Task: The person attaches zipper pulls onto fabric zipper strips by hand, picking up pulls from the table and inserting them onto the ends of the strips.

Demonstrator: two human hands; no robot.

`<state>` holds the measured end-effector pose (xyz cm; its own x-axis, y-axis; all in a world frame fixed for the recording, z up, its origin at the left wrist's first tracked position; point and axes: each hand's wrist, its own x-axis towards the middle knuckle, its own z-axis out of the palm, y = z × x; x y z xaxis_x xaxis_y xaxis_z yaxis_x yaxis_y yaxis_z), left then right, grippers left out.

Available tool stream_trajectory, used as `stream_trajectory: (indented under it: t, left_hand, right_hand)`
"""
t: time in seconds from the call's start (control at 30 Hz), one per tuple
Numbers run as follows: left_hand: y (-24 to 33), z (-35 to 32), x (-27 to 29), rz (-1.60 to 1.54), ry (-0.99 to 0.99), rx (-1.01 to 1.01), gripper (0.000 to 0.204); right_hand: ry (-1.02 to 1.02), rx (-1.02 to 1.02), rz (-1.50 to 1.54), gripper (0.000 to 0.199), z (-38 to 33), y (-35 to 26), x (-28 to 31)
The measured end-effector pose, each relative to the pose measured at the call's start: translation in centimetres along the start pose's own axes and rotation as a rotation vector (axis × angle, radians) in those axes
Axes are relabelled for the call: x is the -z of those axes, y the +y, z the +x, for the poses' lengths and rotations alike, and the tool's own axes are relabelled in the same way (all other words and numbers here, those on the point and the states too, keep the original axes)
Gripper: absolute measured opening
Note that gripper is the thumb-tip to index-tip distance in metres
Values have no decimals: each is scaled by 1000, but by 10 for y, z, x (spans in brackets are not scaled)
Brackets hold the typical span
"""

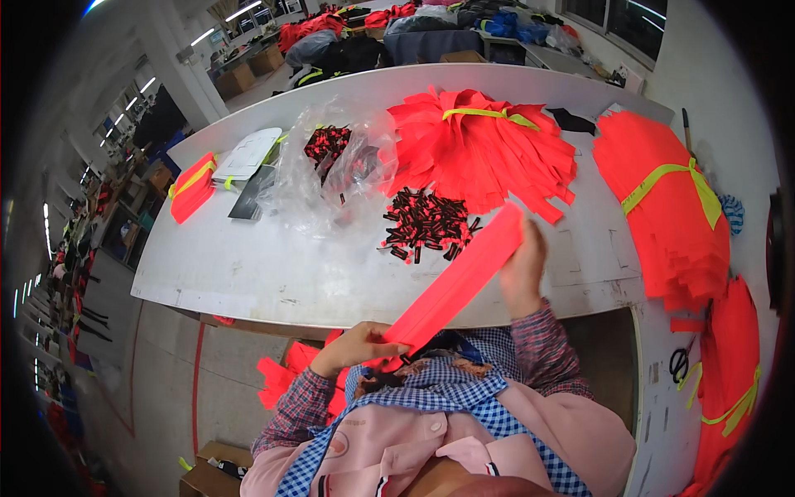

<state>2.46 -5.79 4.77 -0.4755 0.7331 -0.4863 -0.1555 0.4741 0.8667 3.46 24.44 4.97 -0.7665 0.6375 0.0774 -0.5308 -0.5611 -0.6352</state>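
Observation:
A long red-orange fabric strip (460, 282), with a line along its length, stretches slantwise between my two hands over the table's near edge. My left hand (356, 348) pinches its lower end close to my body, thumb on top; a small dark piece shows beside that thumb. At the upper end my right hand (525, 263) is closed round the strip, its fingers partly hidden behind the fabric. Just beyond the strip lies a loose heap of small black-and-red pieces (426, 222) that look like zipper pulls. Behind the heap is a fanned bundle of red-orange strips (476, 153) with a yellow tie.
A clear plastic bag (331, 178) holds more black-and-red pieces. At the white table's (273, 269) left are a small red bundle (193, 189) and white cards (248, 155). Larger tied bundles (662, 207) lie at right, near black scissors (679, 363). Red strips (281, 381) hang beside my left arm.

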Motion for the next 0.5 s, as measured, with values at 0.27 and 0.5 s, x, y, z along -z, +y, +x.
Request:
stream_trajectory:
  t: [0.27, 0.5]
  left_hand:
    - [-32, 14, 34, 407, 43, -117, 30]
    - [-94, 83, -21, 1069, 54, -175, 37]
  right_hand:
    - [213, 105, -398, 22, -37, -33, 113]
    - [461, 85, -1286, 19, -122, -18, 290]
